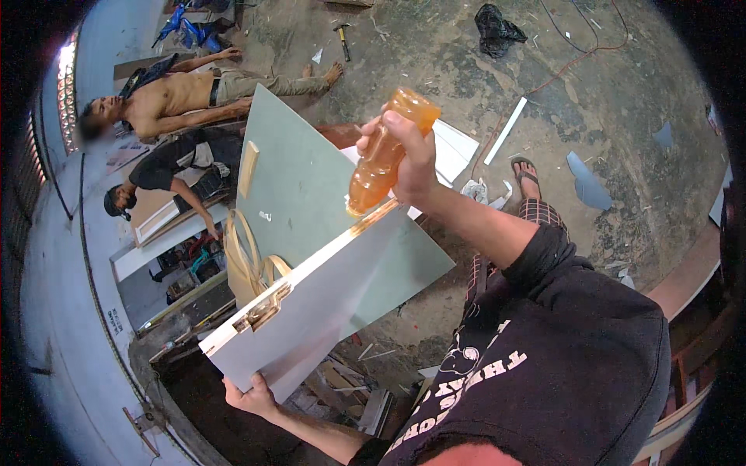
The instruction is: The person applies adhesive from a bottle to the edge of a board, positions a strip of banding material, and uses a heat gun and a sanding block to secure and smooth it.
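Tilted steeply with its mouth down, a clear plastic bottle of amber glue (381, 159) is gripped in my right hand (410, 151). Its mouth hovers just by the narrow upper edge of a white panel (311, 303). Brown-amber glue shows along part of that edge, and a cut-out recess (263, 311) sits nearer its left end. My left hand (252, 398) grips the panel's lower left side, thumb on the near face. Behind the panel lies a large grey-green board (299, 167), with coiled pale edging strips (247, 252) at its left.
At the left, one person (167, 101) rests shirtless and another, in black (159, 171), reaches toward a box of tools (190, 272). A hammer (343, 42), black plastic bag (497, 31), white strip (505, 130) and red cord (556, 75) lie on the concrete floor.
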### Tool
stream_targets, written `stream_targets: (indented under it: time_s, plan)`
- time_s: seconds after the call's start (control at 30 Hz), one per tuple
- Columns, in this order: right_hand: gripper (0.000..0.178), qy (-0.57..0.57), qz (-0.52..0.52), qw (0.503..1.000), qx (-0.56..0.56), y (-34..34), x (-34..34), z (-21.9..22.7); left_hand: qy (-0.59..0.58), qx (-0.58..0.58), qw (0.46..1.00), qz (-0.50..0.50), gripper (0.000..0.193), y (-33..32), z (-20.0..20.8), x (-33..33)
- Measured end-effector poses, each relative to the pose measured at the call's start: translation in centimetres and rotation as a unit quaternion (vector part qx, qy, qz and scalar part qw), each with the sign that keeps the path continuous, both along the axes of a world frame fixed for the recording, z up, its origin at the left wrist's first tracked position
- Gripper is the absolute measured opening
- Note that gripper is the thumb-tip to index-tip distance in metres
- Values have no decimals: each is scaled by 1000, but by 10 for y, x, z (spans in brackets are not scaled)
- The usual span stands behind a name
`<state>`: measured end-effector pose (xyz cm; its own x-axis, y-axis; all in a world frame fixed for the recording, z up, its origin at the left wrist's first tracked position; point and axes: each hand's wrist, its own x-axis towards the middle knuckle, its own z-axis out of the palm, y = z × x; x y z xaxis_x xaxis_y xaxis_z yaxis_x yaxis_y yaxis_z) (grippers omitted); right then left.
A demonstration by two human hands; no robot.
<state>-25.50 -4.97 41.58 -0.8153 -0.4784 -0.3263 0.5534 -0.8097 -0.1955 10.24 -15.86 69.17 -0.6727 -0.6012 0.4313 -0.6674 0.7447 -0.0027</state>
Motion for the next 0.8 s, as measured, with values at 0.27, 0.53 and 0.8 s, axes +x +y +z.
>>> stream_targets:
  time_s: [0.27, 0.53, 0.8]
  plan:
    - [23, 2, -13, 998, 60, 5, 8, -51, 0, 22, 999, -28, 55, 3, 1, -5]
    - [29, -3, -3, 996, 92, 6, 6, -59, -2, 9, 1000, -29, 58, -3, 0, -3]
    - [26, 13, -2, 999, 46, 6, 8, -15, -10, 7, 1000, -5, 67, -4, -1, -1]
